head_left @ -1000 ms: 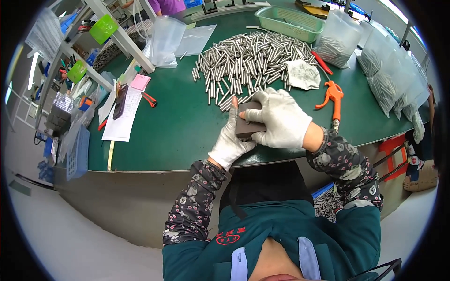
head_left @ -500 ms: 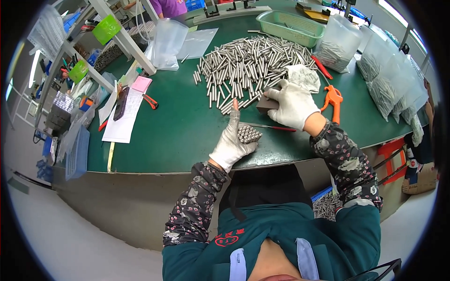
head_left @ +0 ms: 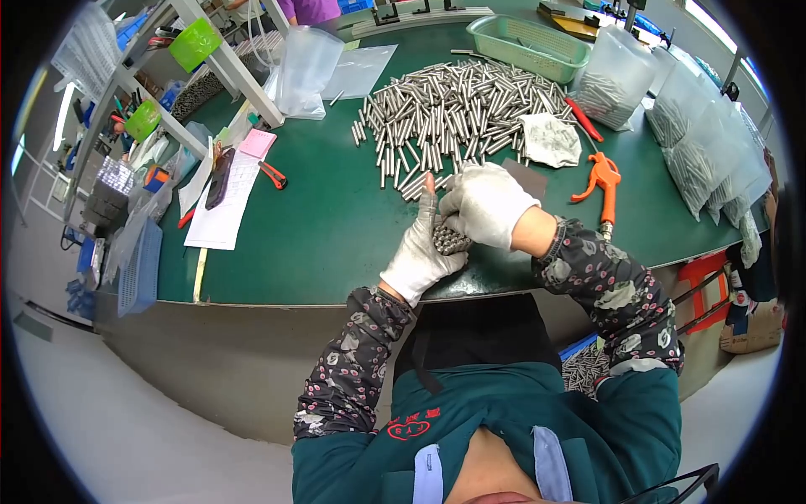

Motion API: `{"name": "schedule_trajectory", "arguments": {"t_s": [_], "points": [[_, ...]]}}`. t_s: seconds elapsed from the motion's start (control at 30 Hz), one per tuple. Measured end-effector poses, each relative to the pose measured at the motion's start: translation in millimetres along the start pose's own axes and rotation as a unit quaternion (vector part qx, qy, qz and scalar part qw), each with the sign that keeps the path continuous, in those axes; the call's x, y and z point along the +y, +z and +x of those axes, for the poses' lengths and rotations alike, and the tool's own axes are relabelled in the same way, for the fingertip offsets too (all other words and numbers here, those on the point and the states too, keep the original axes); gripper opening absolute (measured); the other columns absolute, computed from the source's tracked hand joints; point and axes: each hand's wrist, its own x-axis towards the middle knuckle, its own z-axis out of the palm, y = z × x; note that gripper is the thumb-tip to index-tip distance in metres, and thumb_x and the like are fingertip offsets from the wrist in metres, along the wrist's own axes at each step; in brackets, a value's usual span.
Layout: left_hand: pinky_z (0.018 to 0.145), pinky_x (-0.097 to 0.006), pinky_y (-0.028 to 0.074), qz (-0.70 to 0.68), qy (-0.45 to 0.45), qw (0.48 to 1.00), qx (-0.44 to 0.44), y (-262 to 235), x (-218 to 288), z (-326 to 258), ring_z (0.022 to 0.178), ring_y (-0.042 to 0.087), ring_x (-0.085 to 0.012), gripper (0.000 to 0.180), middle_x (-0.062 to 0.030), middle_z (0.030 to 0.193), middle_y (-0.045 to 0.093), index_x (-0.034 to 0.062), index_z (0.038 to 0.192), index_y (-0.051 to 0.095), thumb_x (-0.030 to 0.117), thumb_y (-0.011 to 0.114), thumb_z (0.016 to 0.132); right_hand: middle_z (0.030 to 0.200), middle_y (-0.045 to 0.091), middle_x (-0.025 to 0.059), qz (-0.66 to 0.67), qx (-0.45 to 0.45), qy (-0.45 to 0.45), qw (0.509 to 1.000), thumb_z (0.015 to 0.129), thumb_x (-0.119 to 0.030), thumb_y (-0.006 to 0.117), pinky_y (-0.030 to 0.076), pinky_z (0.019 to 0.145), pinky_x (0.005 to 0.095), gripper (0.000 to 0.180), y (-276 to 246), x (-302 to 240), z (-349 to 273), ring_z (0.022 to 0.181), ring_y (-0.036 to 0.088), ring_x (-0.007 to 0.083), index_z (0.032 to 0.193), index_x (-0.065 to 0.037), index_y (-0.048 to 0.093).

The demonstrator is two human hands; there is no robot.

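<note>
My left hand [head_left: 417,259], in a white glove with the thumb tip bare, grips a tight bundle of short steel pins [head_left: 451,241] near the table's front edge. The pin ends face up. My right hand [head_left: 489,206], also gloved, is over the bundle's right side with its fingers curled together. Whatever those fingers pinch is hidden. Just beyond that hand lies a dark flat-faced block [head_left: 526,178]. A large heap of loose steel pins [head_left: 462,109] spreads over the table ahead, with a crumpled white cloth [head_left: 551,140] at its right edge.
An orange air gun [head_left: 602,181] and a red-handled tool [head_left: 585,120] lie to the right. Bags of pins [head_left: 697,151] line the right side. A green basket [head_left: 529,52] stands behind the heap. At left are papers [head_left: 220,218], a phone [head_left: 220,178] and a red cutter [head_left: 273,175].
My right hand has let go of the dark block and moved left and nearer, onto the pin bundle. It now covers the thin red-handled tool. My left hand keeps its grip.
</note>
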Motion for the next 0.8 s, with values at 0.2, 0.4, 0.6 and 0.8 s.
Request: {"name": "schedule_trajectory", "arguments": {"t_s": [0.2, 0.4, 0.6, 0.8], "points": [[0.081, -0.026, 0.044, -0.001, -0.002, 1.0, -0.01, -1, 5, 0, 0.092, 0.056, -0.0159, 0.112, -0.0072, 0.11, 0.054, 0.0244, 0.14, -0.011, 0.002, 0.068, 0.063, 0.068, 0.058, 0.0095, -0.129, 0.005, -0.048, 0.99, 0.064, -0.018, 0.062, 0.043, 0.064, 0.0378, 0.011, 0, -7, 8, 0.073, 0.056, 0.0269, 0.071, -0.011, 0.066], [0.086, -0.028, 0.043, 0.033, 0.019, 0.999, 0.017, 0, -1, 0, 0.099, 0.056, -0.0223, 0.113, -0.0109, 0.117, 0.051, 0.0226, 0.14, -0.012, 0.003, 0.068, 0.063, 0.068, 0.057, 0.0094, -0.216, -0.018, -0.082, 0.973, 0.067, -0.015, 0.057, 0.042, 0.063, 0.0371, 0.012, 2, -12, 9, 0.074, 0.056, 0.0249, 0.074, -0.008, 0.065], [0.089, -0.029, 0.043, -0.051, 0.005, 0.998, 0.021, 4, -10, 1, 0.098, 0.056, -0.0227, 0.106, -0.0121, 0.115, 0.052, 0.0145, 0.141, 0.001, 0.004, 0.07, 0.061, 0.072, 0.058, 0.0077, -0.156, 0.034, -0.071, 0.985, 0.067, -0.016, 0.06, 0.042, 0.064, 0.0379, 0.011, -14, -8, 2, 0.074, 0.055, 0.0258, 0.074, -0.008, 0.063], [0.081, -0.023, 0.046, -0.256, -0.157, 0.953, -0.023, 2, -1, -6, 0.091, 0.058, -0.0134, 0.064, -0.0067, 0.106, 0.055, 0.0001, 0.121, 0.04, -0.004, 0.069, 0.064, 0.078, 0.058, 0.0101, -0.053, 0.047, 0.066, 0.995, 0.069, -0.028, 0.065, 0.043, 0.071, 0.0398, 0.033, -36, 11, -14, 0.082, 0.056, 0.0291, 0.091, -0.006, 0.057]]}}
